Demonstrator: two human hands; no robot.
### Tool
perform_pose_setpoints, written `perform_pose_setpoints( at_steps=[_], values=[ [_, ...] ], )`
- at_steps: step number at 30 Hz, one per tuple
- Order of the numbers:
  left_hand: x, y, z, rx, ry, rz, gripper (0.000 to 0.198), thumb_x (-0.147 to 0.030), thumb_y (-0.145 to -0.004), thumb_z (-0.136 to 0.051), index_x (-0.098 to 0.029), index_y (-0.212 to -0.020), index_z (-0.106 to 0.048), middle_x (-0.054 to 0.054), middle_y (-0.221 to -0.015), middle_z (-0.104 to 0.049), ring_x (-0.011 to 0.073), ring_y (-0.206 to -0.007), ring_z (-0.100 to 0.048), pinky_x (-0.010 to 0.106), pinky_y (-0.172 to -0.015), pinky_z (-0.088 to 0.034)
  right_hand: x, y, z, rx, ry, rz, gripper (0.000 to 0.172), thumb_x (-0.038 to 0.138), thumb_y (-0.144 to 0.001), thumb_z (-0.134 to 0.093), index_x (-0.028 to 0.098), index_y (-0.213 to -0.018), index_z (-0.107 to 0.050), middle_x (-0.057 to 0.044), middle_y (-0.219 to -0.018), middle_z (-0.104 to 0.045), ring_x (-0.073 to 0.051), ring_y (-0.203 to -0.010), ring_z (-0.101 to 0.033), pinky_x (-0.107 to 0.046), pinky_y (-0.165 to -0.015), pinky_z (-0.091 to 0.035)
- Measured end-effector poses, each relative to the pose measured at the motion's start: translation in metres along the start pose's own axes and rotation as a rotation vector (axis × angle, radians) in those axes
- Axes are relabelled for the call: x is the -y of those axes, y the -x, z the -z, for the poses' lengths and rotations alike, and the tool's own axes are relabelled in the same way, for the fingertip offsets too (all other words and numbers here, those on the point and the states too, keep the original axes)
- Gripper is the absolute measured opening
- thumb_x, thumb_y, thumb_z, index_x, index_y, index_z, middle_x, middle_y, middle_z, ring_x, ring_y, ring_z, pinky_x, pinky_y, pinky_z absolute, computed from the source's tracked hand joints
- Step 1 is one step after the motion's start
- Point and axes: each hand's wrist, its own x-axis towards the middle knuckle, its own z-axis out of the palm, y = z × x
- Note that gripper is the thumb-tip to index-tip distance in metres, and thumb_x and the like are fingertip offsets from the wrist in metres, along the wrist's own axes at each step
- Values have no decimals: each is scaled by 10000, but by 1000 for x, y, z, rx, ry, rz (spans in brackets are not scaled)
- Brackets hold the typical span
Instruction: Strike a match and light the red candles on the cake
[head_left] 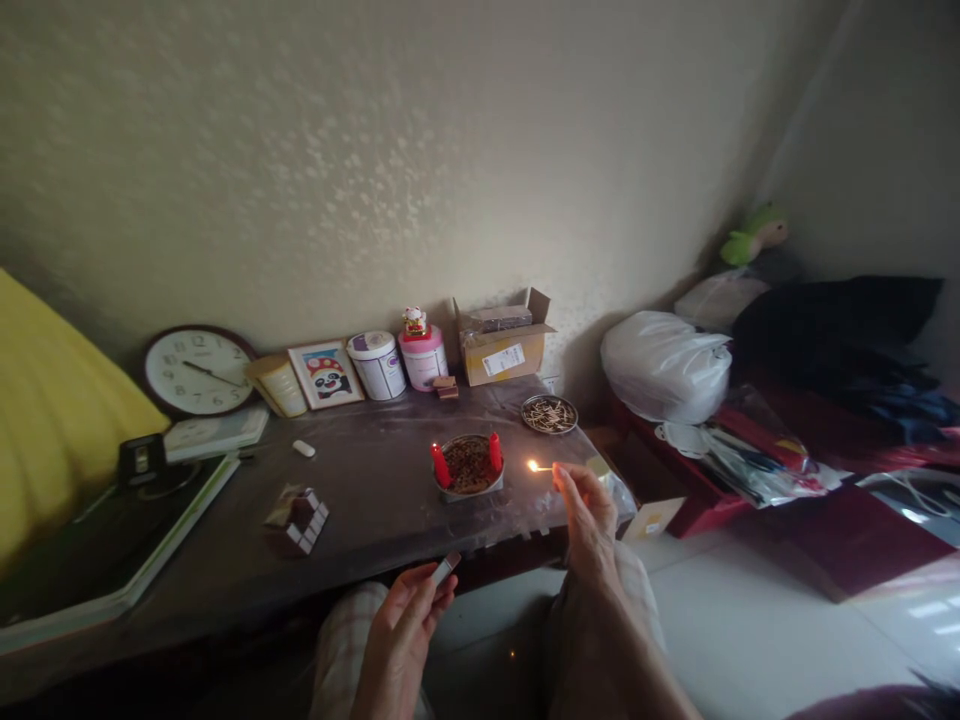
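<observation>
A burning match (541, 468) is pinched between the thumb and fingers of my right hand (589, 510), its flame pointing left. My left hand (409, 610) is closed around a small matchbox (445, 568) below the table's front edge. Between and beyond the hands stands a metal container (472, 492) filled with dark grains. Two red candles rise from it: the left candle (440, 466) leans and has a small bright spot at its tip; the right candle (495, 453) is upright, with no flame that I can make out.
Behind on the table (375, 500) is a round dish of matchsticks (550, 414). Small boxes (296, 520) are stacked at left. Along the wall stand a clock (199, 370), a panda picture (326, 375), white and pink tins (376, 366) and an open cardboard box (504, 350).
</observation>
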Motion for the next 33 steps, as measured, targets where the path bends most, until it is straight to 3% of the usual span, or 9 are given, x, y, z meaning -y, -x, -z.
perform_pose_setpoints(
  at_steps=[5, 12, 20, 33],
  values=[
    [1, -1, 0, 14, -7, -4, 427, -447, -594, -842, -159, -900, -763, 101, -951, -760, 241, -921, -667, 365, -886, -487, 0, -2, -4, -1, -62, -123, 290, 459, -821, -634, 176, -758, -644, 16, -644, -586, -149, -607, -530, -281, -570, -454],
    [7, -4, 8, 45, -10, -15, 354, -412, -678, -798, -166, -930, -762, 89, -934, -750, 236, -924, -673, 358, -885, -493, 0, -6, -12, 37, -155, -173, 271, 455, -780, -675, 184, -769, -669, -14, -708, -653, -183, -696, -587, -325, -679, -500],
    [9, -9, 8, 9, -7, -5, 372, -425, -622, -832, -166, -882, -770, 84, -899, -765, 222, -883, -685, 321, -835, -519, -7, -12, -19, 59, -259, -225, 259, 432, -712, -746, 192, -770, -667, -9, -710, -674, -161, -675, -606, -290, -659, -488],
    [9, -8, 10, 36, -4, 10, 358, -412, -677, -800, -156, -923, -760, 101, -964, -768, 221, -921, -677, 321, -862, -509, -20, -29, -29, 119, -210, -188, 265, 436, -724, -725, 182, -764, -661, -2, -693, -627, -140, -638, -530, -255, -601, -423]
  ],
)
